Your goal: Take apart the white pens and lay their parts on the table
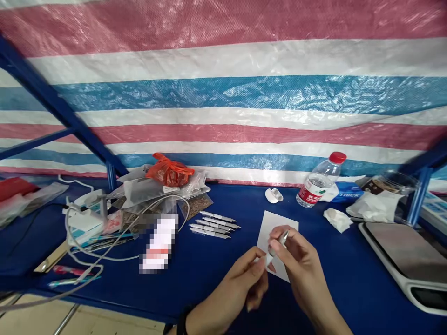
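Observation:
My right hand (296, 260) is shut around a silver pen (279, 244), which slants across the middle of the view. My left hand (237, 279) comes in from below, its fingertips close to the pen's lower end. Those fingertips hide whether they grip the pen or a small part. Under both hands lies a white paper sheet (275, 225) with a red mark (272, 267) near its lower edge. To the left, several similar silver pens (214, 224) lie side by side on the blue table (209, 284).
A bottle of water (319, 181) with a red cap, a white earbud case (274, 195), crumpled tissue (337, 219) and a grey tablet-like device (405, 253) lie to the right. Tangled white cables (104, 242) and plastic bags (170, 170) lie left. A striped tarpaulin (223, 97) hangs behind.

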Action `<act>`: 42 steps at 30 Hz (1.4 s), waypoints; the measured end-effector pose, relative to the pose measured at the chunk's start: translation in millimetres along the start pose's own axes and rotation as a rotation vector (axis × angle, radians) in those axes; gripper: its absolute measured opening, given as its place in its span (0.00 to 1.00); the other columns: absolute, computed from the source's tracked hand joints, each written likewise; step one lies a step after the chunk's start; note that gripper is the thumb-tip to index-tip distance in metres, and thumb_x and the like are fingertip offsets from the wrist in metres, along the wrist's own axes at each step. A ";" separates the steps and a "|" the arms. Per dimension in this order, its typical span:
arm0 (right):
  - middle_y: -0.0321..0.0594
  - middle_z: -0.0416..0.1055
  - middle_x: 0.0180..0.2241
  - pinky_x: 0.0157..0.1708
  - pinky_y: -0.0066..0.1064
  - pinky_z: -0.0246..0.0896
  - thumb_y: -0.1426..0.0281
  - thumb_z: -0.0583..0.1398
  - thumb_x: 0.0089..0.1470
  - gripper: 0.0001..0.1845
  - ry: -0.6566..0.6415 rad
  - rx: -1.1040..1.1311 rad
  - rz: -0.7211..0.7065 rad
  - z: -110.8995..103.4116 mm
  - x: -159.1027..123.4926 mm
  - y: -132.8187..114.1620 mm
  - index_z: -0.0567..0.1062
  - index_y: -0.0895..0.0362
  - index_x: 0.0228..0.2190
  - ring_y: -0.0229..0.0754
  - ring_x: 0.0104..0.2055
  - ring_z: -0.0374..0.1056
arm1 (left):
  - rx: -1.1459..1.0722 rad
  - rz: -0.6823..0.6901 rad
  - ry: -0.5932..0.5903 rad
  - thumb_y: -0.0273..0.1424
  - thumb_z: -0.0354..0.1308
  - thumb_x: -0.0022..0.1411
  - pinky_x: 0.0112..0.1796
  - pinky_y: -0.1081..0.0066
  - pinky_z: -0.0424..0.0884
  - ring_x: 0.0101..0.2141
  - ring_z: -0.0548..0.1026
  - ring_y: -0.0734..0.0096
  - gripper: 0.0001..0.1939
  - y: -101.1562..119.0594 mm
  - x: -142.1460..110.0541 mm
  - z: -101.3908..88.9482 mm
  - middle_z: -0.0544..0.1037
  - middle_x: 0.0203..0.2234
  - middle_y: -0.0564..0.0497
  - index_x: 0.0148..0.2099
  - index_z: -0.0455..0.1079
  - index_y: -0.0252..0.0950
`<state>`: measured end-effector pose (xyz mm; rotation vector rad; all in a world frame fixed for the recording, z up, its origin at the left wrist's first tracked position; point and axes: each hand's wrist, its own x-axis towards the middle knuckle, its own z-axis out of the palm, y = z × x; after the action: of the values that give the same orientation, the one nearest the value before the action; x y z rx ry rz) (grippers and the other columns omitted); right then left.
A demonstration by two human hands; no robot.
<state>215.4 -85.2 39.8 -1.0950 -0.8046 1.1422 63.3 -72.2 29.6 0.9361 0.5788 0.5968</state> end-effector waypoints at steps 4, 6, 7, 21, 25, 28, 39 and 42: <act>0.39 0.78 0.33 0.44 0.39 0.72 0.59 0.74 0.48 0.20 -0.132 -0.107 0.000 -3.5 27.2 2.0 0.84 0.49 0.43 0.45 0.37 0.74 | 0.422 0.156 0.064 0.55 0.51 0.71 0.27 0.72 0.53 0.25 0.55 0.76 0.25 10.4 17.3 -27.5 0.58 0.26 0.58 0.38 0.63 0.36; 0.39 0.81 0.35 0.49 0.44 0.70 0.61 0.75 0.44 0.27 -0.309 -0.070 0.083 -9.2 47.8 -0.3 0.82 0.46 0.49 0.47 0.40 0.76 | 0.516 0.217 0.060 0.54 0.48 0.71 0.30 0.71 0.55 0.27 0.56 0.75 0.24 14.4 29.5 -39.5 0.59 0.26 0.58 0.43 0.64 0.37; 0.40 0.81 0.36 0.51 0.46 0.69 0.60 0.76 0.42 0.28 -0.348 -0.037 0.106 -12.0 57.4 -0.7 0.83 0.45 0.48 0.49 0.44 0.76 | 0.551 0.230 0.051 0.54 0.47 0.71 0.30 0.71 0.54 0.26 0.56 0.74 0.23 15.5 35.1 -44.3 0.59 0.26 0.58 0.44 0.63 0.37; 0.36 0.73 0.29 0.38 0.35 0.67 0.57 0.75 0.44 0.13 -0.111 -0.167 -0.115 -15.8 62.4 42.8 0.83 0.50 0.27 0.42 0.34 0.69 | 0.835 0.322 0.235 0.49 0.45 0.74 0.28 0.70 0.53 0.24 0.60 0.72 0.20 -10.2 42.7 -56.8 0.61 0.23 0.58 0.46 0.67 0.38; 0.38 0.78 0.33 0.45 0.39 0.69 0.59 0.77 0.40 0.19 -0.165 -0.111 0.015 -19.7 64.2 37.2 0.85 0.48 0.36 0.46 0.40 0.73 | 0.878 0.365 0.257 0.47 0.45 0.74 0.30 0.70 0.56 0.25 0.62 0.71 0.19 -11.4 42.5 -59.6 0.63 0.24 0.57 0.47 0.67 0.38; 0.39 0.80 0.41 0.52 0.42 0.68 0.60 0.76 0.42 0.23 -0.206 -0.044 0.013 -20.1 61.5 33.1 0.84 0.45 0.43 0.49 0.48 0.74 | 0.911 0.409 0.249 0.45 0.41 0.75 0.32 0.70 0.59 0.28 0.66 0.69 0.20 -13.1 42.5 -60.3 0.67 0.27 0.55 0.47 0.67 0.38; 0.38 0.80 0.35 0.44 0.39 0.68 0.62 0.77 0.36 0.27 -0.236 -0.102 -0.043 -13.5 56.1 38.7 0.83 0.48 0.42 0.47 0.42 0.74 | 1.008 0.532 0.233 0.41 0.44 0.73 0.31 0.71 0.57 0.24 0.65 0.71 0.13 -19.1 39.0 -60.8 0.63 0.22 0.59 0.44 0.63 0.39; 0.36 0.77 0.32 0.38 0.34 0.65 0.60 0.77 0.36 0.18 -0.211 -0.142 -0.071 -9.8 56.6 37.9 0.84 0.50 0.32 0.43 0.38 0.71 | 1.019 0.515 0.245 0.41 0.46 0.72 0.28 0.71 0.54 0.22 0.63 0.71 0.12 -16.0 39.2 -63.1 0.61 0.20 0.60 0.43 0.63 0.39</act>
<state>227.8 -31.3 -1.2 -1.0648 -1.0949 1.1669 51.0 -17.2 -21.4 2.0279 0.8932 0.9002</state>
